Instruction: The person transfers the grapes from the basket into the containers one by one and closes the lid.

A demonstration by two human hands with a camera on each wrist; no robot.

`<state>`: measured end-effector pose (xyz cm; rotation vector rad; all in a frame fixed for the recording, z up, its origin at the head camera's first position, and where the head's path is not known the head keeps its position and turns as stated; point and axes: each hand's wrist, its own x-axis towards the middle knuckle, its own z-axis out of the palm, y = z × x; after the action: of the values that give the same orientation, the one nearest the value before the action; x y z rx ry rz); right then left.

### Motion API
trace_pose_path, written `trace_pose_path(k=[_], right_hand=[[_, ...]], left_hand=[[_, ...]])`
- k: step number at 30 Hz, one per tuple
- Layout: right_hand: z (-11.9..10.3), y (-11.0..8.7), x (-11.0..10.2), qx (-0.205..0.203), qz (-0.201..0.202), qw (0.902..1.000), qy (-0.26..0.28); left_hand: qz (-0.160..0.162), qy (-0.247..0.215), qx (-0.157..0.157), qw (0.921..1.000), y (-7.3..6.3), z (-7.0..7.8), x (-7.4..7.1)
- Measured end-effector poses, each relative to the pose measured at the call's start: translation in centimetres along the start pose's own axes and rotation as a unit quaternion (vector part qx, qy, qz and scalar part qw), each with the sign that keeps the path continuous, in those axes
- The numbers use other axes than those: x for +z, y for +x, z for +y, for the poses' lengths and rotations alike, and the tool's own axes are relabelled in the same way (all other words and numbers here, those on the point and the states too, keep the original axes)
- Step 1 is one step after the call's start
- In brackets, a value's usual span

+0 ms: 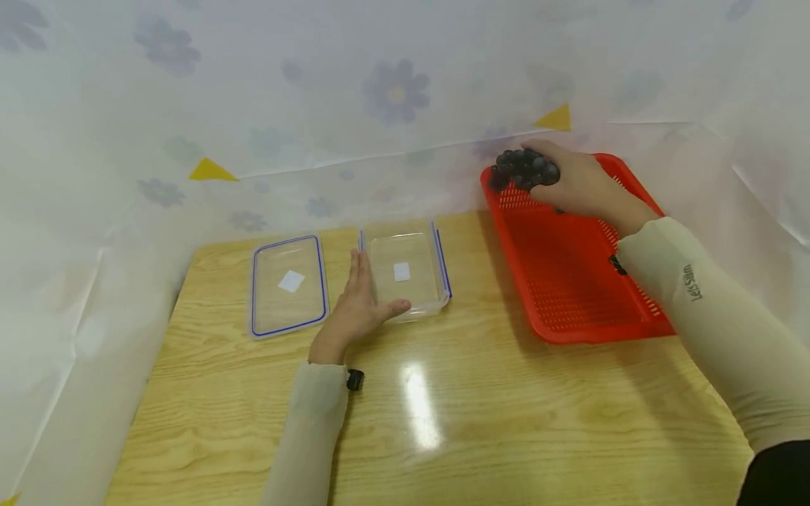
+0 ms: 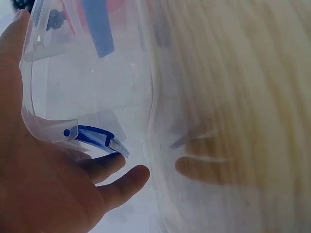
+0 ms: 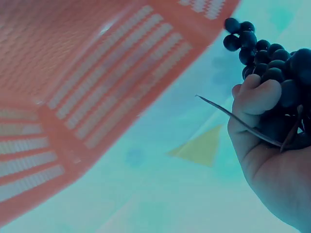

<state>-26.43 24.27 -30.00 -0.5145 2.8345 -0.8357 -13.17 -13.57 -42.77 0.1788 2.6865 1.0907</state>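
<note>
Set in a screened-off booth, recognisable by white flower-printed sheeting [image 1: 342, 105] behind and to both sides of a wood-grain tabletop [image 1: 506, 414]. Marked with yellow triangles [image 1: 557, 118] on the sheeting beyond the tabletop's far edge. Lit strongly enough for a white glare streak [image 1: 420, 407] midway across the tabletop. Not identifiable further as home, workshop or lab.

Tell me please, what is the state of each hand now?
Left hand: open, touching the clear container.
Right hand: closed, holding the bunch of dark grapes.
</note>
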Motion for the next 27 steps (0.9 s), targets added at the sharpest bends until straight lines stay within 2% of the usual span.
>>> trace_pose_path(k=[6,11,16,21,27], right_hand=[[-3.9,0.7,1.0,-0.053,-0.016,0.9985,-0.007],[-6.0,1.5,2.3,-0.093,-0.024,0.9948,-0.034],[-7.6,2.6,3.5,-0.11,-0.043,0.9919,-0.047],[-9.3,3.9,5.1,-0.122,-0.069,0.9881,-0.062],[-11.3,6.1,7.5,-0.139,-0.097,0.98,-0.105]], left_hand=[[0.006,-0.013,0.002,0.9999,0.2,0.2,-0.2],[0.009,-0.023,0.003,0.9997,0.6,0.3,0.0],[0.01,-0.018,0.013,0.9997,1.1,0.5,0.4],[0.014,-0.014,0.011,0.9997,1.5,0.7,0.5],[0.013,-0.022,0.012,0.9996,1.7,0.7,0.6]])
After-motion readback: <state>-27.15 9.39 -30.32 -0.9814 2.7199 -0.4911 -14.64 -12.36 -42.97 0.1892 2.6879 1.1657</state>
